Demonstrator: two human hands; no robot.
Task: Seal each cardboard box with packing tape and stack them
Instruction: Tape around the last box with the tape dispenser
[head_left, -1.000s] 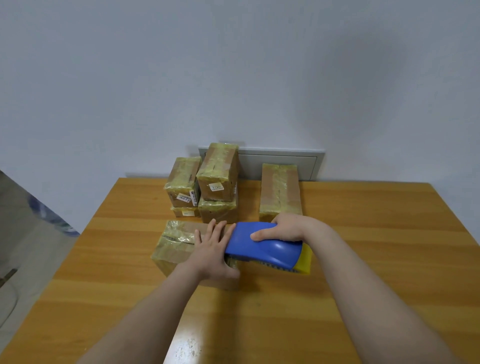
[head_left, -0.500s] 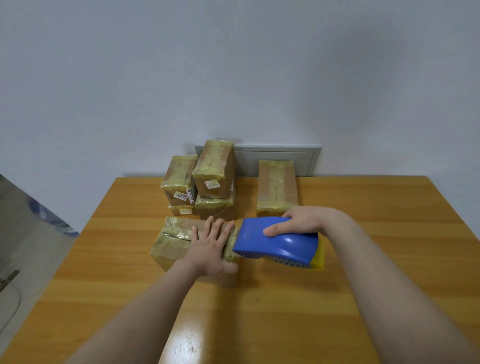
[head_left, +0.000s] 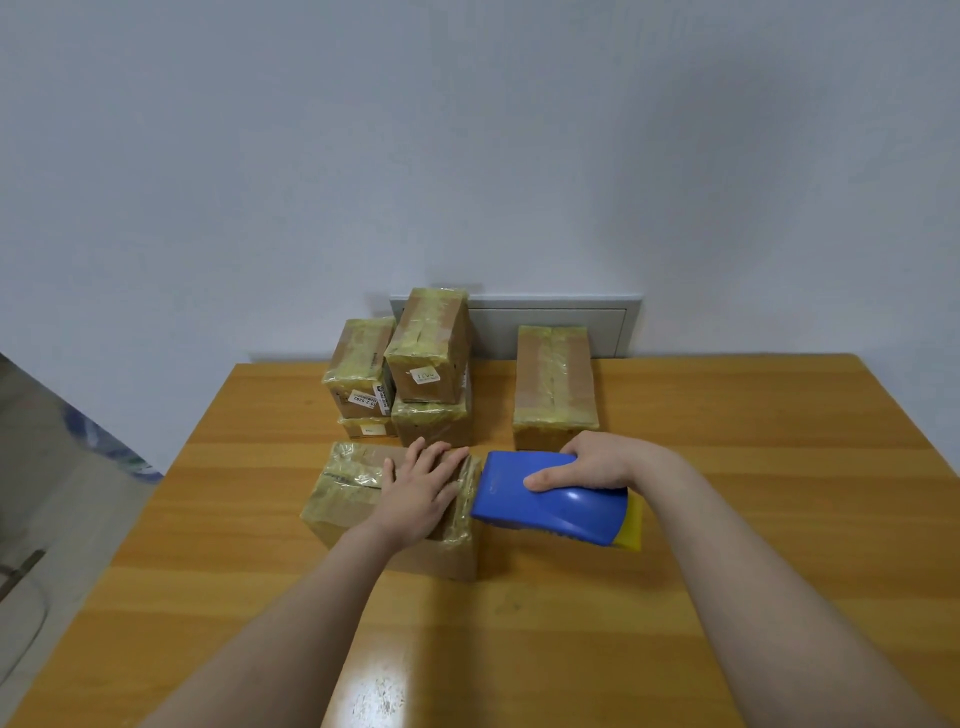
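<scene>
Soft, even indoor light, rather dim. A pale glare patch shines on the near worktop (head_left: 371, 693). Shadows are faint. Wide-angle distortion bends the edges; the centre is sharp.

left hand (head_left: 421, 488) flat on box (head_left: 353, 499), right hand (head_left: 597, 460) gripping tape dispenser (head_left: 550, 506)

A rectangular wooden table (head_left: 727, 415) with a glossy orange-brown top carries several parcels. Nearest, left of the middle, a brown cardboard box (head_left: 348, 499) bound in yellowish clear tape lies flat on the wood. Behind it, toward the far edge, a low taped box with a white label (head_left: 366, 429) and a squat taped box (head_left: 431, 426) sit side by side, each bearing another taped box on top, while a long taped cardboard box (head_left: 553, 384) lies alone to their right, set apart from them.
</scene>
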